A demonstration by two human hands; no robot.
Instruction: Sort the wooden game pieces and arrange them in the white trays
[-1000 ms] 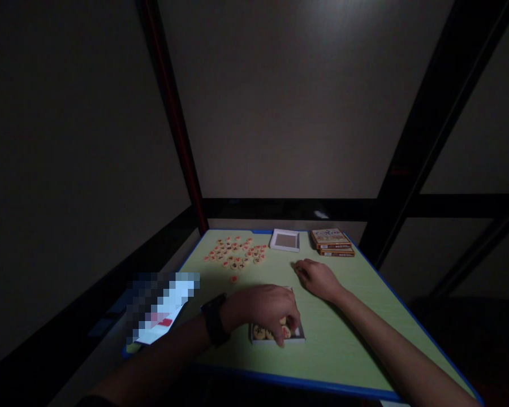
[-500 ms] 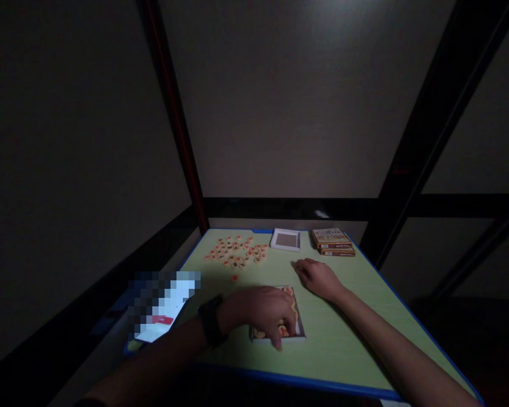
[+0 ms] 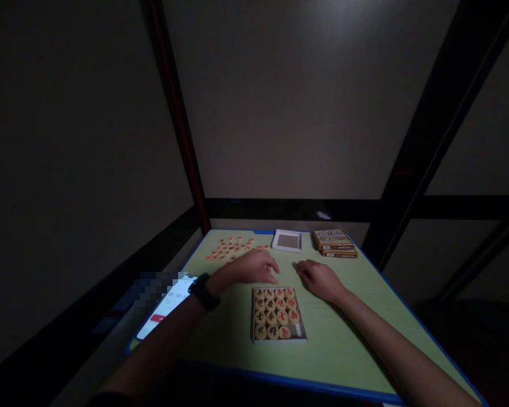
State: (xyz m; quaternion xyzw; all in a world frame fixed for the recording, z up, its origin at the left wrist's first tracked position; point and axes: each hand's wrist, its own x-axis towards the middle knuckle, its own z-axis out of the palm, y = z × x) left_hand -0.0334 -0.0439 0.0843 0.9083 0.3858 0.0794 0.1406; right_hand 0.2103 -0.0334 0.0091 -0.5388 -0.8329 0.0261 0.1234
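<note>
My left hand (image 3: 258, 267), with a dark watch (image 3: 204, 292) on its wrist, hovers over the middle of the table. Its thumb and fingers are apart, and nothing shows between them. Just in front of it lies a shallow box (image 3: 302, 341) holding round Chinese chess pieces (image 3: 270, 316) in rows, with red and black characters. The box's near right corner has no piece in it and shows a pale patch. My right hand (image 3: 321, 279) rests on the table right of the box, fingers curled; whatever is inside them is hidden. Loose chess pieces (image 3: 230, 247) lie scattered behind my left hand, which covers some.
A white box lid or tray (image 3: 287, 241) lies at the back edge. Printed boxes (image 3: 335, 240) are stacked at the back right. A lit phone (image 3: 163, 311) sits at the left edge, partly behind my left forearm. The green table (image 3: 343, 350) has a blue rim.
My left hand has moved up and away from the box toward the scattered pieces, uncovering the rows in the box. My right hand has stayed in place.
</note>
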